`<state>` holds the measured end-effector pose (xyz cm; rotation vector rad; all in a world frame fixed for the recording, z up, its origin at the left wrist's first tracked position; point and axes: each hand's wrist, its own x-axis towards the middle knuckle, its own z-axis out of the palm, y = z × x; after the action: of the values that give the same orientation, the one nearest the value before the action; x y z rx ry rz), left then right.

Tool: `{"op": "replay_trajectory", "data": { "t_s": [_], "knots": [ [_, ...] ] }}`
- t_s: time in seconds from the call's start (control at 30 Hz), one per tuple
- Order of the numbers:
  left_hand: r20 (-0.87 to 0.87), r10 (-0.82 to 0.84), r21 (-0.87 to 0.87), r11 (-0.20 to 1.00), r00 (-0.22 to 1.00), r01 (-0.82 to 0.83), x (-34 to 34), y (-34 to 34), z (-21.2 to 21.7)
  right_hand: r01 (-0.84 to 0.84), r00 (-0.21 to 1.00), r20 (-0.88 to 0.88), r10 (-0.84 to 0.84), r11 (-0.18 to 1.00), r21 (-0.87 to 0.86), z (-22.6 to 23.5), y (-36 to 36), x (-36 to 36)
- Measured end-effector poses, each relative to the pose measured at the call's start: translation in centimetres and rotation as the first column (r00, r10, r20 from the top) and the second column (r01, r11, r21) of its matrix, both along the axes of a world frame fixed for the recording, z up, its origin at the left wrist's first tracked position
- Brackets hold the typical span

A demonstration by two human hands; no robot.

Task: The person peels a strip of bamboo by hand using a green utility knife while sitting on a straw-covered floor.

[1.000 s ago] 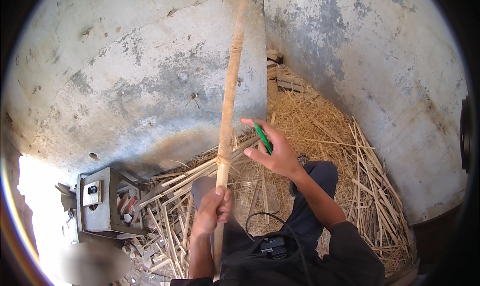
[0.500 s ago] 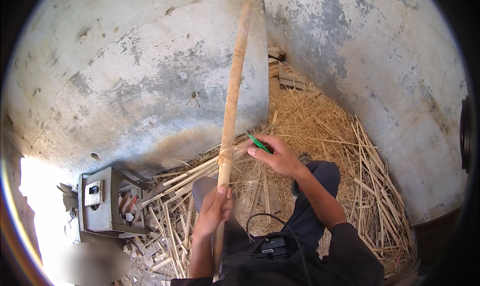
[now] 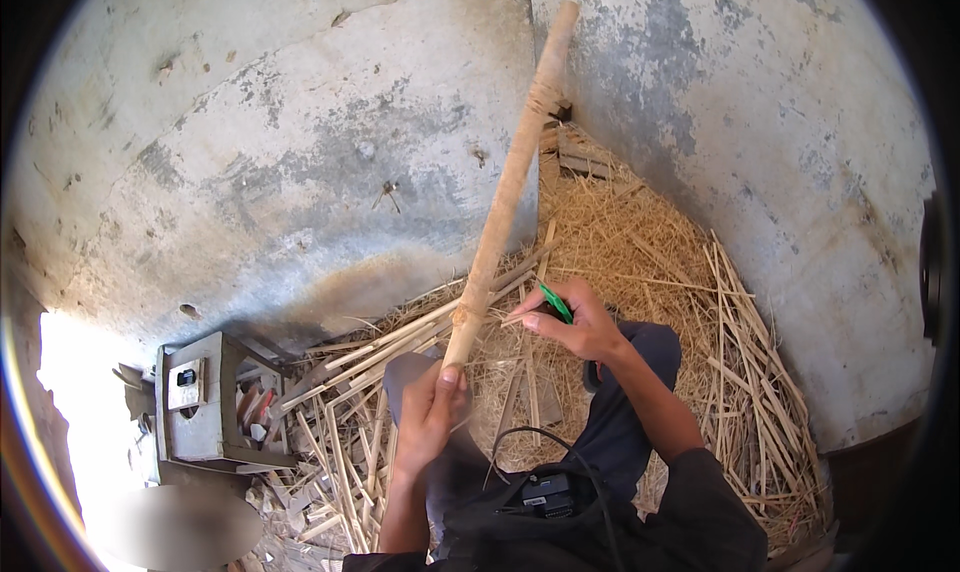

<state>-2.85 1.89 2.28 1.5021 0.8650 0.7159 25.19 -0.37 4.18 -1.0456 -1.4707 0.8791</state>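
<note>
My left hand [image 3: 432,409] is wrapped round the lower part of a long bamboo pole [image 3: 507,197]. The pole slants up and away to the right, with a knobbly node just above my fingers. Close to the pole's right side, my right hand [image 3: 580,324] is closed on a slim green-handled tool [image 3: 553,301]. Its working end is too small and hidden to make out. A thin pale sliver shows between my right fingertips and the pole.
Straw and shavings [image 3: 630,237] cover the floor between my legs and the corner. Split strips [image 3: 755,392] are heaped along the right wall, with more at the left. A grey wooden stool [image 3: 195,397] lies at the left. A black device [image 3: 546,494] with a cable rests on my lap.
The pole's far end has swung to the right, and its tilt is greater. My right hand has moved slightly right and down, with the green-handled tool turned more upright.
</note>
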Motion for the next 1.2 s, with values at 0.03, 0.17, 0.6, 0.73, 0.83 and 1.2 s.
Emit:
{"op": "replay_trajectory", "data": {
  "t_s": [0.03, 0.17, 0.6, 0.73, 0.83, 1.2],
  "knots": [
    [0.007, 0.020, 0.023, 1.000, 1.000, -0.020, 0.3, -0.1, 0.0, 0.010, 1.000, 0.012, -0.009, 0.999, -0.034, 0.0, -0.2, -0.1],
    [0.193, 0.342, 0.057, 0.932, 0.920, -0.358, -0.1, 2.0, -2.2, -0.010, 0.988, -0.149, 0.032, 0.989, 0.147, -1.0, -0.9, 0.1],
    [0.168, 0.219, -0.151, 0.969, 0.961, -0.195, -6.9, 3.7, 1.8, 0.830, 0.558, -0.018, -0.830, 0.557, 0.043, 0.7, 1.4, 12.6],
    [0.237, 0.134, -0.287, 0.956, 0.962, -0.063, -5.1, 1.4, 2.3, 0.494, -0.014, 0.307, -0.952, 0.260, 0.830, -2.9, 1.9, 16.3],
    [0.307, 0.087, -0.341, 0.940, 0.948, 0.024, -4.7, 0.4, 1.6, 0.772, 0.516, 0.297, -0.803, 0.587, 0.244, -1.2, 0.4, 10.3],
    [0.533, -0.201, -0.380, 0.811, 0.822, 0.445, -1.4, -0.1, -0.1, 0.199, 0.935, 0.199, -0.295, 0.898, 0.393, -1.0, -2.8, -0.4]
  ]
}}
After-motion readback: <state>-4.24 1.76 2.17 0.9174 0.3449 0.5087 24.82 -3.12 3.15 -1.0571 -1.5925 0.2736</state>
